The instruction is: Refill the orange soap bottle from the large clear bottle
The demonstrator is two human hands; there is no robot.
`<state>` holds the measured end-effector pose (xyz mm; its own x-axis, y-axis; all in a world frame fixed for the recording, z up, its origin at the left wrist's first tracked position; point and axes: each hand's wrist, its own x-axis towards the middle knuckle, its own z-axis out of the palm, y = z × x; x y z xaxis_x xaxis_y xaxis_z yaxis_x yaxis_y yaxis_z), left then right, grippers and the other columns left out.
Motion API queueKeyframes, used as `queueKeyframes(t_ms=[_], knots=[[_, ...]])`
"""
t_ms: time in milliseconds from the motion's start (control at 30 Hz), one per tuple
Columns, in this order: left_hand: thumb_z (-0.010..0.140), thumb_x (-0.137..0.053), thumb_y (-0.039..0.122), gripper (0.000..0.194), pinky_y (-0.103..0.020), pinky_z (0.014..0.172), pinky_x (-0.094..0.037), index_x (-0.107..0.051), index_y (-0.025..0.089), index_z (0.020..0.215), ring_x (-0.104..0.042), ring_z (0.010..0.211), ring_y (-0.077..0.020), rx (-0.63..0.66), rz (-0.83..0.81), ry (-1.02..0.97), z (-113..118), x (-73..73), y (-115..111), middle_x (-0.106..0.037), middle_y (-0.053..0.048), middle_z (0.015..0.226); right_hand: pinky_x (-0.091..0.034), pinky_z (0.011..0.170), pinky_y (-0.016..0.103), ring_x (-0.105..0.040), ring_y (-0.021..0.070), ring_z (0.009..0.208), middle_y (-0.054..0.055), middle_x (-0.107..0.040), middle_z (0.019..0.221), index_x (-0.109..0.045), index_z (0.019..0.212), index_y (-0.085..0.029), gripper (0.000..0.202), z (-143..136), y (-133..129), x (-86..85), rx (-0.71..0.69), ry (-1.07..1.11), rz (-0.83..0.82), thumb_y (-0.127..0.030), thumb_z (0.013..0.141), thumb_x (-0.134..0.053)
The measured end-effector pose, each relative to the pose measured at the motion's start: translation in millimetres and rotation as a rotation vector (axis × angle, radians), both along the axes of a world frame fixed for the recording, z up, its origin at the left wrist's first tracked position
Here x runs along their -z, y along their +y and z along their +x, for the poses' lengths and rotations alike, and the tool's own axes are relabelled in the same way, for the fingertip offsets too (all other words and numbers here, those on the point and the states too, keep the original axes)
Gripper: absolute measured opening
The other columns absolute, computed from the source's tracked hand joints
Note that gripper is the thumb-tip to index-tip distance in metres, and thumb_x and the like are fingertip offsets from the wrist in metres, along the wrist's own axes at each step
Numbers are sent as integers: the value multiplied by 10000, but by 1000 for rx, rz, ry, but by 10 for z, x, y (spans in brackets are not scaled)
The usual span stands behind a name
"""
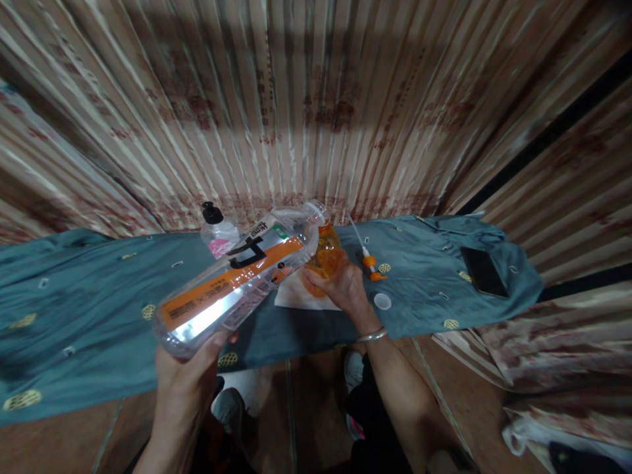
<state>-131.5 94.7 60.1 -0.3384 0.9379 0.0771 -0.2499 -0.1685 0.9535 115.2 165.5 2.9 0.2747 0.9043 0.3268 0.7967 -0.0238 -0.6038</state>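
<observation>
A large clear bottle [232,276] with an orange label is held tilted by my left hand [190,368], fingers wrapped round its base. Its mouth lies at the neck of a smaller orange bottle [328,247], which stands on a white sheet [296,293]. My right hand [338,280] is closed round the orange bottle's body. Whether liquid passes between the two is too small to tell. Right of that hand an orange pump top [370,262] with a thin clear tube lies beside a small white cap [382,301].
A green patterned cloth [99,316] covers the narrow table. Behind the large bottle stands a clear bottle with a black pump [212,214]. A black phone [482,271] lies at the right. Pleated curtains [316,99] hang behind the table.
</observation>
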Motion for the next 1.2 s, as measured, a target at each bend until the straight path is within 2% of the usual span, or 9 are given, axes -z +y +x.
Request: queueKeyframes(t_ms=[167,300,400,533,667,800,933,1133,1200], knots=[[458,-1062,275,634,-216,559,-606,-844,219,1050,-708,678,-147,-24,-17,-31,34,-28,-4,-854,-63,1113,-727,841,396,-892,349,991,153,-897,1079,-659,1218,-184,586,0,-9,-16,-6,2,-8,-479,817,-967],[428,-1049,190,684,-224,573,-625,-846,244,1079,-742,723,-172,-12,-20,-68,-29,33,1,-848,-17,1061,-724,833,393,-890,354,984,168,-893,1084,-662,1244,-167,623,-5,-3,-17,2,-16,-6,-479,807,-977],[414,-1046,180,602,-232,585,-640,-852,227,983,-749,738,-180,6,-27,-68,-45,60,11,-844,-19,1011,-722,837,397,-888,357,989,169,-891,1085,-666,1255,-167,631,-3,6,-10,1,-28,-10,-486,808,-975],[383,-1066,261,529,-222,549,-630,-833,210,856,-748,721,-180,-52,-16,-53,9,33,10,-848,-43,982,-720,836,415,-886,362,984,162,-889,1068,-668,1252,-163,626,6,12,4,1,-32,-16,-486,809,-971],[428,-1077,319,503,-219,580,-640,-836,216,858,-754,719,-178,-57,-24,-29,0,28,-6,-841,-54,912,-722,813,419,-887,356,954,141,-893,1048,-668,1247,-185,605,12,11,17,-4,-16,18,-491,816,-963],[477,-1071,305,471,-226,607,-645,-845,228,883,-754,701,-174,10,5,9,-70,60,-7,-838,-48,888,-718,799,422,-886,365,931,156,-889,1032,-664,1254,-161,628,4,10,12,2,-21,6,-502,818,-960],[457,-1079,316,495,-221,599,-643,-848,226,885,-757,709,-176,-6,5,-8,-68,75,-17,-842,-49,913,-714,805,413,-886,371,951,168,-885,1041,-660,1250,-153,640,-2,11,12,14,-31,-9,-514,815,-961],[549,-1063,325,464,-204,637,-641,-853,227,951,-755,746,-158,-2,27,-4,-41,91,-32,-849,-53,972,-710,806,395,-887,352,933,142,-889,1020,-652,1258,-171,644,12,11,37,-3,-26,32,-504,807,-969],[514,-1066,311,479,-208,615,-636,-853,227,934,-742,720,-155,5,38,-3,-43,84,-19,-848,-52,962,-713,811,403,-887,356,950,148,-889,1041,-657,1249,-175,627,13,11,35,-5,-16,25,-500,810,-965]])
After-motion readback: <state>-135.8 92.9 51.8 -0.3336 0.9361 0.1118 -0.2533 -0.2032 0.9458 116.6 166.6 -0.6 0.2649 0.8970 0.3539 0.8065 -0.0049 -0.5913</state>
